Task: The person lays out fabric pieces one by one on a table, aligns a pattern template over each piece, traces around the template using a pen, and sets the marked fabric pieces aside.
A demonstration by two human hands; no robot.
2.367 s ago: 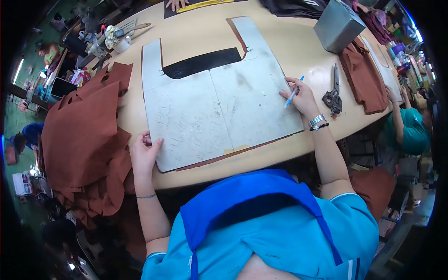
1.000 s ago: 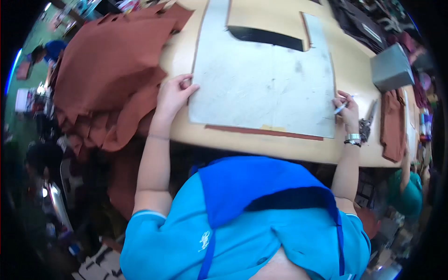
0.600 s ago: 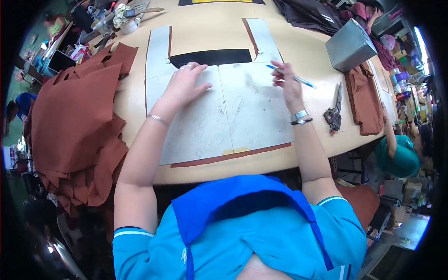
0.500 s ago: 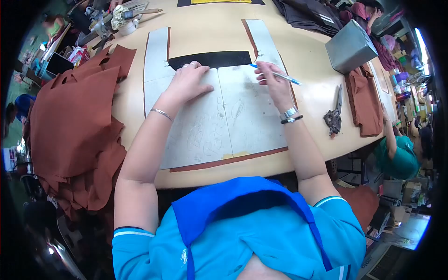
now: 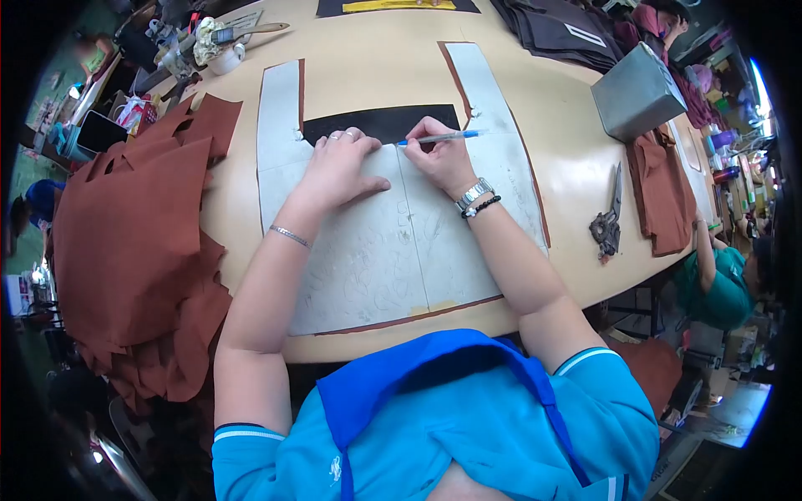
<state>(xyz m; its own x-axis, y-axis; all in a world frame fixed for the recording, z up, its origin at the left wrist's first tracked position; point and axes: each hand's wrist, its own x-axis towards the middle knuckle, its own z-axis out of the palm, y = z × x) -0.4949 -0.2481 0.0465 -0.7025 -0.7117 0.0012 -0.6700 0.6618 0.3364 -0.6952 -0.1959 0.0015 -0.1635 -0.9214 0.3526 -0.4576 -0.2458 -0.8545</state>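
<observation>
A pale pattern board point(image 5: 359, 267) with two long upper arms lies on the table over a reddish-brown piece of material point(image 5: 537, 196), whose edge shows around it. Across the gap between the arms is a black strip point(image 5: 359, 122). My left hand point(image 5: 338, 167) presses on the board with fingers and thumb spread, its fingertips by the strip's lower edge. In my right hand point(image 5: 441, 159) is a pen point(image 5: 451, 136) with a blue end, its tip at the board's upper edge near the centre line.
Brown cut pieces point(image 5: 134, 242) are heaped at the left. Scissors point(image 5: 607, 217), a grey metal block point(image 5: 639, 92) and folded brown material point(image 5: 660, 192) lie to the right. A brush point(image 5: 251, 32) rests on a pot point(image 5: 225, 58) at the back left. Another person point(image 5: 718, 280) works at right.
My right hand has moved left along the board's upper edge with the pen, from near the right arm to the centre line. My left hand stays pressed on the board.
</observation>
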